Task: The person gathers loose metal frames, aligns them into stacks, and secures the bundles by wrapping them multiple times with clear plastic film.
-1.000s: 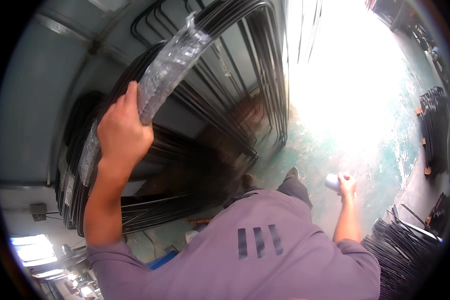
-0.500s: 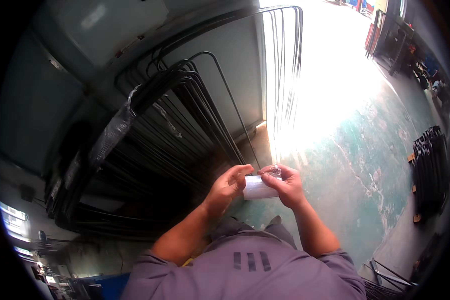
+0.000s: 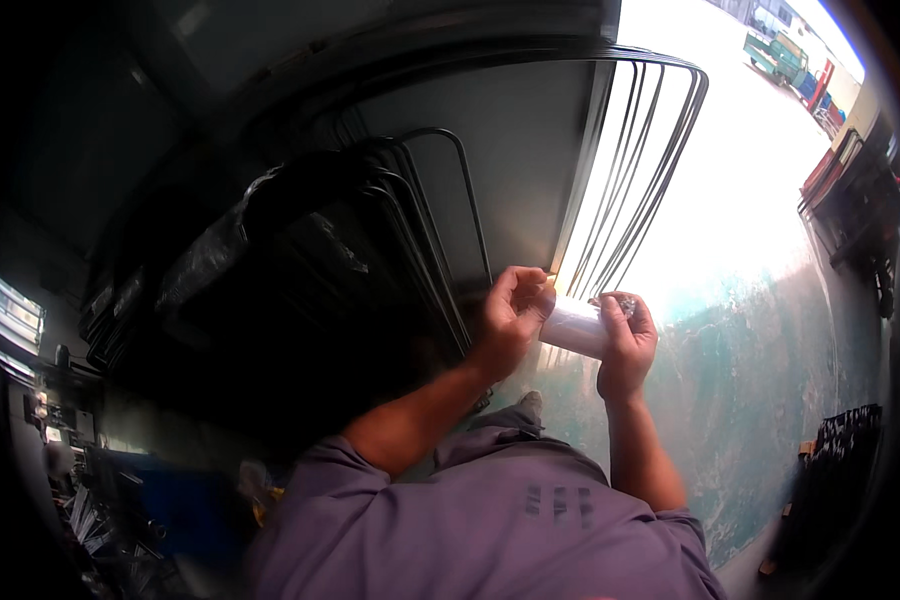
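Observation:
A short whitish roll of plastic film (image 3: 574, 328) is held in front of my body, nearly level and tipped down a little to the right. My left hand (image 3: 516, 312) closes round its left end, fingers curled. At the other end my right hand (image 3: 627, 348) grips the roll, with a crumpled clear bit of film showing by the thumb. Beyond my hands stand several bent black metal tubes (image 3: 432, 215), apart from the roll. Crinkled clear film (image 3: 206, 262) covers part of the dark stack on the left.
Long black tube frames (image 3: 660, 110) arch across a bright doorway. A grey panel (image 3: 510, 130) stands behind the stack. Greenish worn floor (image 3: 735, 370) spreads to the right, where a bundle of dark parts (image 3: 838, 470) lies. Outside, a green truck (image 3: 778, 58) is parked.
Both hands have moved forward and to the right with the roll. My view has turned, bringing the truck into sight. The left fingers have curled in closer on the roll's end.

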{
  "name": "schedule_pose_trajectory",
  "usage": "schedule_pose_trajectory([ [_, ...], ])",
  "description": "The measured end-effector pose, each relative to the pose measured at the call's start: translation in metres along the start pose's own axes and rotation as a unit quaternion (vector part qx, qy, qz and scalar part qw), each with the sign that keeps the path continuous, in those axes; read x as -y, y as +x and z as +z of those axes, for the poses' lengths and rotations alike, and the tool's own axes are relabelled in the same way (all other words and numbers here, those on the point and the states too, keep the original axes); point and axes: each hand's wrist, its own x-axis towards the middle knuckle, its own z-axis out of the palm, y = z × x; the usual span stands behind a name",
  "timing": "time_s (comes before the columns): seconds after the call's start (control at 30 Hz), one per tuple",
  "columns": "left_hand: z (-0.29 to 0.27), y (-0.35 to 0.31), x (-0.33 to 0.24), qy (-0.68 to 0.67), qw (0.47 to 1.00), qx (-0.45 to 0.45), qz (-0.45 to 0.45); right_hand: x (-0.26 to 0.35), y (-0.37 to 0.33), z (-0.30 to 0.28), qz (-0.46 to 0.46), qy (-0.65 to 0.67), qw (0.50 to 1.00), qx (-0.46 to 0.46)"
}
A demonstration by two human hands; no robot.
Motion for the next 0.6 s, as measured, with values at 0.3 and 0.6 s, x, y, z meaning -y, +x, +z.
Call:
schedule_pose_trajectory([
  [0.3, -0.09, 0.037, -0.059, 0.123, 0.867, -0.432, 0.218, -0.02, 0.153, 0.074, -0.026, -0.41, 0.84, 0.355],
  [0.6, -0.071, 0.078, -0.037, 0.236, 0.85, -0.448, 0.147, -0.066, 0.175, 0.182, -0.116, -0.454, 0.638, 0.61],
])
